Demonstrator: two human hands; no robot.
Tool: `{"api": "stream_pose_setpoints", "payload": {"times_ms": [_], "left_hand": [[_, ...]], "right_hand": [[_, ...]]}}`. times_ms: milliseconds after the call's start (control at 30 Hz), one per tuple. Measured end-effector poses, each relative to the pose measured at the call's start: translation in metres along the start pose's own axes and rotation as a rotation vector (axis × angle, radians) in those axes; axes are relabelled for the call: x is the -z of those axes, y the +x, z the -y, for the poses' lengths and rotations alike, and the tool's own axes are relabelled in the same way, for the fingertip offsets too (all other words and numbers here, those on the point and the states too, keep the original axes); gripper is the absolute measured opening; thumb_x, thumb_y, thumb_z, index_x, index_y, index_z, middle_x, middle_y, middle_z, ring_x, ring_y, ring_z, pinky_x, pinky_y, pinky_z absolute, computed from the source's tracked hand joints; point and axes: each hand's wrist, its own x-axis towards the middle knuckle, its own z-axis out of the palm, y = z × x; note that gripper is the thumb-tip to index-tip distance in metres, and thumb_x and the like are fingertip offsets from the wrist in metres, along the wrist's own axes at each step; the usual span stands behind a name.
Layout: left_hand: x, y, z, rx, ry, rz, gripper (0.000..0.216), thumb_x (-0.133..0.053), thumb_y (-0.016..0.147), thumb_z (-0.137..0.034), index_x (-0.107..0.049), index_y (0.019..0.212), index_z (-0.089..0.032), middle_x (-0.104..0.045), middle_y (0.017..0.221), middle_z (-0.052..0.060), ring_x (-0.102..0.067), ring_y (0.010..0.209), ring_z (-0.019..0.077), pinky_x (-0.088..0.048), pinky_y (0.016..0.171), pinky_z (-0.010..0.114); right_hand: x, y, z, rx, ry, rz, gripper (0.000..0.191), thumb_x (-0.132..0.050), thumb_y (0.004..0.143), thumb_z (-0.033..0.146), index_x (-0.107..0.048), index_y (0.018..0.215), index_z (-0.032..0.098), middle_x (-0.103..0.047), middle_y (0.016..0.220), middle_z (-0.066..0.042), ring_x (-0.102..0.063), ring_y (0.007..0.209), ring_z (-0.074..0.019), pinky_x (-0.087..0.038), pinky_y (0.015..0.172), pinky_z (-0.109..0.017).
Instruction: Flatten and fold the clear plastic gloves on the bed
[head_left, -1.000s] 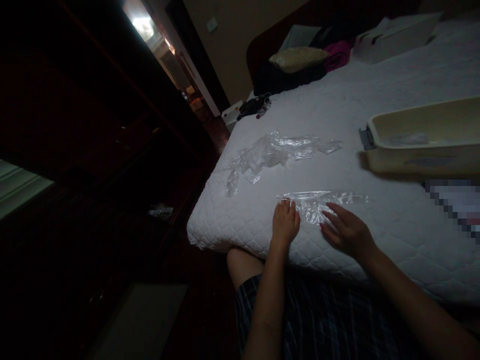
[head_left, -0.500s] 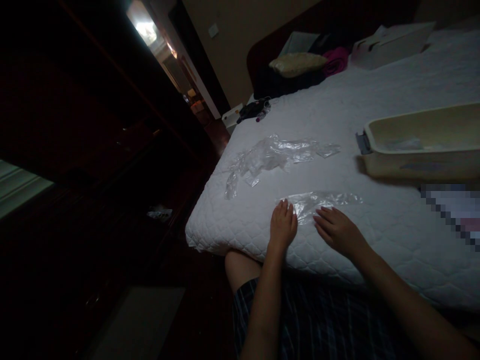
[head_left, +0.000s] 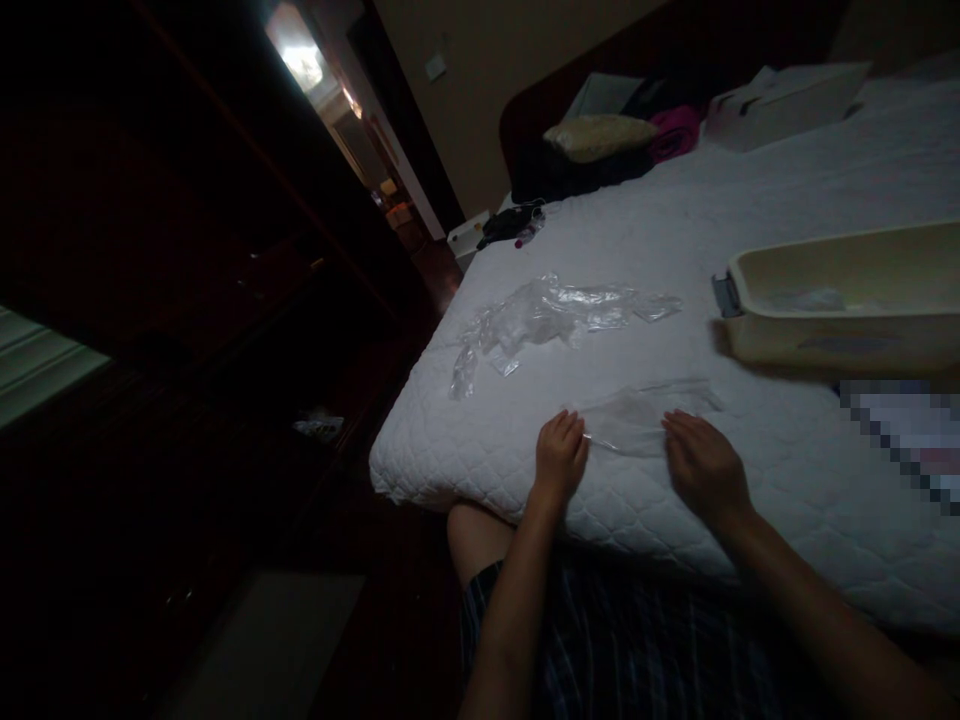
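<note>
A clear plastic bag (head_left: 634, 418) lies flat on the white quilted mattress (head_left: 787, 470) near its front edge. My left hand (head_left: 561, 451) rests on the bag's left end with fingers curled, pinching its corner. My right hand (head_left: 703, 466) presses on the bag's right part, fingers bent down onto the film. A loose heap of other clear plastic bags (head_left: 540, 315) lies farther back on the mattress.
A cream plastic tub (head_left: 840, 300) stands on the mattress at the right. Pillows and dark clothes (head_left: 600, 145) and a white box (head_left: 780, 95) lie at the headboard. Dark wardrobe and floor fill the left; a lit doorway (head_left: 304, 60) is beyond.
My right hand slid rightward along the bag, flattening it. The left hand stayed at the bag's left end and curled its fingers. The view shifted slightly.
</note>
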Motion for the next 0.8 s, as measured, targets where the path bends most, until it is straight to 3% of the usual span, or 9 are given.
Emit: {"api": "stream_pose_setpoints", "payload": {"times_ms": [167,267,333,433,567,667,800], "left_hand": [[0.022,0.018,-0.013,0.072,-0.229,-0.064,0.014,-0.053,0.085,-0.019,-0.066,0.091,-0.018,-0.067,0.116,0.009,-0.057,0.118,0.0231,-0.046,0.102,0.049],[0.042,0.037,-0.027,0.174,-0.401,-0.038,0.016,-0.051,0.085,-0.019,-0.066,0.091,-0.019,-0.072,0.100,0.004,-0.067,0.097,0.0185,-0.031,0.113,0.053],[0.057,0.051,-0.039,0.252,-0.536,-0.034,0.015,-0.052,0.083,-0.021,-0.066,0.083,-0.018,-0.073,0.087,0.001,-0.068,0.081,0.0159,-0.031,0.113,0.049],[0.082,0.067,-0.056,0.390,-0.764,0.020,0.025,-0.052,0.084,-0.034,-0.064,0.071,-0.016,-0.070,0.074,0.002,-0.066,0.076,0.0169,-0.047,0.097,0.039],[0.105,0.080,-0.072,0.482,-1.062,0.243,0.044,-0.049,0.084,-0.053,-0.059,0.065,-0.015,-0.069,0.067,0.006,-0.067,0.067,0.0177,-0.053,0.076,0.033],[0.109,0.084,-0.071,0.595,-1.267,0.351,0.050,-0.057,0.073,-0.065,-0.050,0.067,-0.016,-0.065,0.058,0.004,-0.064,0.050,0.0180,-0.052,0.056,0.031],[0.102,0.086,-0.056,0.719,-1.292,0.438,0.055,-0.065,0.065,-0.068,-0.046,0.071,-0.016,-0.064,0.060,0.002,-0.061,0.043,0.0164,-0.049,0.045,0.026]], "right_hand": [[0.018,0.028,-0.001,-0.043,0.088,0.004,0.020,-0.051,0.087,0.024,-0.066,0.098,0.018,-0.071,0.103,-0.010,-0.065,0.099,-0.0234,-0.047,0.098,-0.046],[0.038,0.060,0.005,-0.140,0.181,0.013,0.021,-0.050,0.086,0.033,-0.067,0.087,0.022,-0.072,0.090,-0.006,-0.068,0.087,-0.0218,-0.049,0.094,-0.044],[0.055,0.083,0.012,-0.256,0.263,0.074,0.024,-0.051,0.084,0.038,-0.068,0.086,0.021,-0.072,0.089,-0.007,-0.067,0.085,-0.0229,-0.053,0.084,-0.041],[0.082,0.114,0.021,-0.462,0.404,0.168,0.028,-0.056,0.080,0.047,-0.068,0.085,0.021,-0.071,0.079,-0.007,-0.066,0.074,-0.0230,-0.054,0.069,-0.038],[0.109,0.141,0.022,-0.606,0.513,0.278,0.033,-0.061,0.075,0.057,-0.067,0.083,0.026,-0.065,0.065,-0.004,-0.059,0.057,-0.0201,-0.051,0.059,-0.038],[0.117,0.152,0.014,-0.652,0.570,0.438,0.041,-0.064,0.068,0.065,-0.067,0.077,0.025,-0.065,0.067,-0.006,-0.059,0.061,-0.0209,-0.051,0.062,-0.040],[0.114,0.157,0.001,-0.744,0.672,0.583,0.047,-0.069,0.060,0.068,-0.068,0.077,0.024,-0.067,0.080,-0.007,-0.060,0.074,-0.0215,-0.050,0.068,-0.038]]}}
